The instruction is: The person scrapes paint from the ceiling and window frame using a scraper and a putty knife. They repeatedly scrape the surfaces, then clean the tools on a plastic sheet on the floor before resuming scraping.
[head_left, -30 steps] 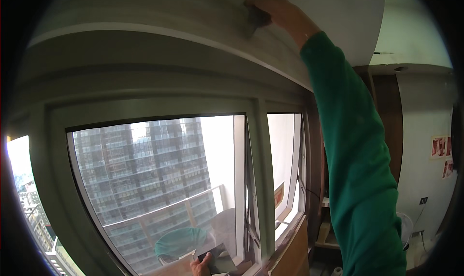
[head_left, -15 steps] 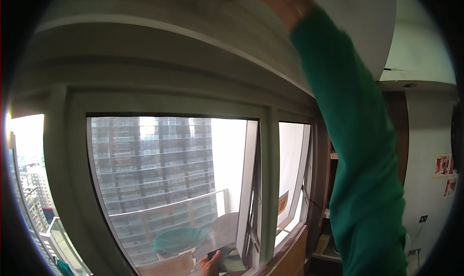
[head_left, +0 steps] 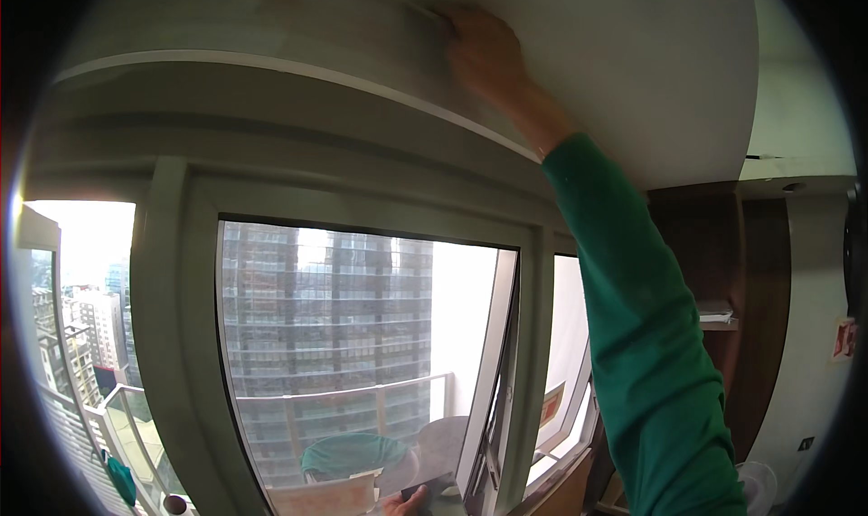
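My right hand [head_left: 488, 55] is raised to the pale ceiling [head_left: 624, 73], its green-sleeved arm stretched up from the lower right. The fingers are closed around a scraper [head_left: 425, 11], of which only a thin edge shows against the ceiling surface. Low in the picture, in front of the window, my left hand [head_left: 405, 501] is partly cut off by the lower edge. Its thumb lies over a dark flat piece [head_left: 443, 489] that I cannot make out further.
A tilted window [head_left: 362, 317] with a pale frame fills the middle, a balcony railing [head_left: 353, 392] and tall building behind it. A narrower window [head_left: 565, 335] is beside it. Dark shelving [head_left: 696, 245] stands on the right. A white ledge [head_left: 271, 61] runs along the ceiling edge.
My right hand has come lower in the picture and is now fully visible at the ceiling. The whole view has shifted, with the window farther right. My left hand is closer to the lower edge.
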The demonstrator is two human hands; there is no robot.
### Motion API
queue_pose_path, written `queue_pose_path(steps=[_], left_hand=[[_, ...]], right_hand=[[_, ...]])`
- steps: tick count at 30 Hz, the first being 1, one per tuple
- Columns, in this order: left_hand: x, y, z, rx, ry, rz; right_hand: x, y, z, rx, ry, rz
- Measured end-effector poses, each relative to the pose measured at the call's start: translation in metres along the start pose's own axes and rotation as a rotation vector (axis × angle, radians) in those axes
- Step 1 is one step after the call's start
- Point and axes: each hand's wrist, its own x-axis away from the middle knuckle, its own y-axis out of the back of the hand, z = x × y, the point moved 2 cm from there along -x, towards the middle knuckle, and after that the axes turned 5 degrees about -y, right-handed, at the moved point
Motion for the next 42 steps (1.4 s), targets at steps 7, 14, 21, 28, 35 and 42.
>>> queue_pose_path(steps=[7, 14, 21, 28, 35, 42], left_hand=[[-0.001, 0.004, -0.019, 0.051, 0.115, 0.131], [-0.002, 0.001, -0.015, 0.097, 0.138, 0.097], [-0.003, -0.004, -0.020, 0.177, 0.147, 0.098], [0.004, -0.002, -0.017, 0.227, 0.173, 0.100], [-0.001, -0.003, -0.011, 0.262, 0.196, 0.091], [-0.001, -0.001, -0.014, 0.314, 0.206, 0.074]], right_hand=[[-0.006, -0.003, 0.011, 0.030, -0.088, 0.040], [0.025, 0.028, 0.026, -0.054, -0.022, 0.160], [-0.018, 0.027, 0.033, -0.161, 0.045, -0.002], [-0.029, -0.013, 0.057, 0.059, 0.007, -0.024], [-0.017, 0.014, 0.067, 0.253, 0.040, 0.209], [-0.020, 0.049, 0.077, -0.040, -0.127, 0.101]])
